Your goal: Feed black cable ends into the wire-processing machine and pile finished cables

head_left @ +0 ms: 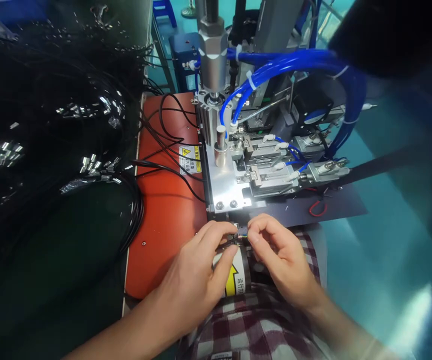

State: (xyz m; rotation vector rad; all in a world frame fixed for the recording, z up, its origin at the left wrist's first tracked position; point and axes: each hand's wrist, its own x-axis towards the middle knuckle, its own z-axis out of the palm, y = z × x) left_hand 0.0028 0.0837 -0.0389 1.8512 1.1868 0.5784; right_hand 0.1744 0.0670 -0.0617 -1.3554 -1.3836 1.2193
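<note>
My left hand [197,272] pinches the end of a thin black cable [228,243] just in front of the machine's metal plate [226,187]. Facing it, my right hand [278,252] pinches a small dark connector piece [242,231] at the cable's tip. Both sets of fingertips meet at the front edge of the orange machine base [167,220]. Below my hands lies a label with a yellow arrow [233,281], and a plaid cloth [253,325] lies over my lap.
A pneumatic press [211,60] with blue air hoses [287,62] and silver cylinders [313,172] stands behind the plate. Bundles of black cables with metal end plugs [96,167] pile at the left. Loose cables cross the orange base. A yellow warning sticker [189,159] sits near the press.
</note>
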